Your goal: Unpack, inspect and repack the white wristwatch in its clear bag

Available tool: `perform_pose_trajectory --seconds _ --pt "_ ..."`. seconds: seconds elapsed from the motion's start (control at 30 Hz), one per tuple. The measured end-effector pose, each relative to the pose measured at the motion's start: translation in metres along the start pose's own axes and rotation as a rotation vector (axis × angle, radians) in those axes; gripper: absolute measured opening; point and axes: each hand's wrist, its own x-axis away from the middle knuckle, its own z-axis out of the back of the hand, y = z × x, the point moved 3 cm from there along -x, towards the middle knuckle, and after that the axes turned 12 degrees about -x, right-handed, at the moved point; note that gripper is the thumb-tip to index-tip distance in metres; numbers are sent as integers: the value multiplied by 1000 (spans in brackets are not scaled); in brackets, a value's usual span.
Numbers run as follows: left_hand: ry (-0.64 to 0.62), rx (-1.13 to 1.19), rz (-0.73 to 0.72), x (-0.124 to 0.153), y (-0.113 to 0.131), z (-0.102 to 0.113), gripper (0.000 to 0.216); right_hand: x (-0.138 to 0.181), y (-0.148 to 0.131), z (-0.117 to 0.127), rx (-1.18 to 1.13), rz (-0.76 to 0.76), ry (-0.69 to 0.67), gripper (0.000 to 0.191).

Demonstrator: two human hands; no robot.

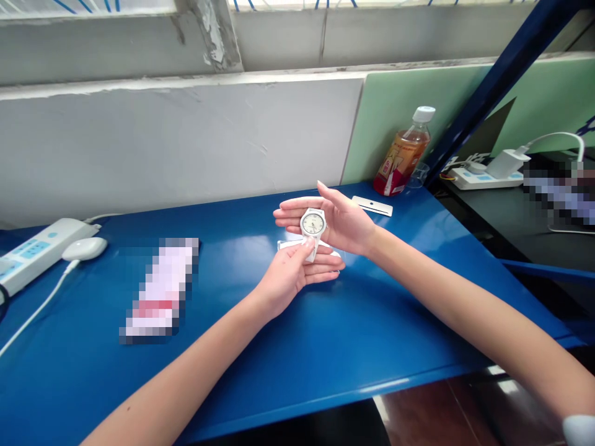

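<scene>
A white wristwatch with a round pale dial faces up over the blue table. My left hand grips its lower strap under the thumb, palm up, the other fingers stretched toward the right. Behind the dial lies my right hand, its palm turned up and fingers extended to the left, with the thumb raised. The watch head rests on or just over that palm; which of these I cannot tell. A white object shows partly from behind my left hand, mostly hidden.
On the blue table are a blurred-out phone-like object, a white power strip, a white charger with its cable, a flat white piece and a drink bottle. A blue metal post slants at the right.
</scene>
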Motion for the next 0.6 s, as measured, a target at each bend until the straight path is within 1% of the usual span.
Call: perform_pose_trajectory --seconds 0.07,0.13,0.2,0.27,0.3,0.33,0.37,0.4,0.43,0.5,0.57,0.6 --pt "-1 -18 -51 -1 1 1 43 -1 -3 1 48 63 47 43" --pt "28 -54 -120 -1 3 4 45 -2 -9 3 113 162 130 30" --pt "104 -146 -202 -1 5 9 46 0 -14 7 182 263 212 22" --pt "271 -373 -323 2 8 16 44 5 -17 11 254 333 261 18" --pt "393 -544 -412 5 11 20 40 9 -18 13 292 348 265 17" --pt "516 -735 -518 8 14 23 36 14 -18 16 334 348 261 17" --pt "600 -916 -629 11 16 24 31 20 -17 17 384 326 242 18" --pt "644 -1065 -720 13 17 24 27 28 -15 19 417 299 203 21" --pt "659 -1175 -779 14 16 24 25 35 -12 20 440 275 171 25" --pt "627 -1315 -836 14 13 23 23 51 -7 23 508 265 153 34" --pt "582 -1390 -854 12 9 22 25 63 -2 24 599 315 171 40" --pt "565 -1422 -871 12 6 21 26 68 0 25 646 342 192 40"
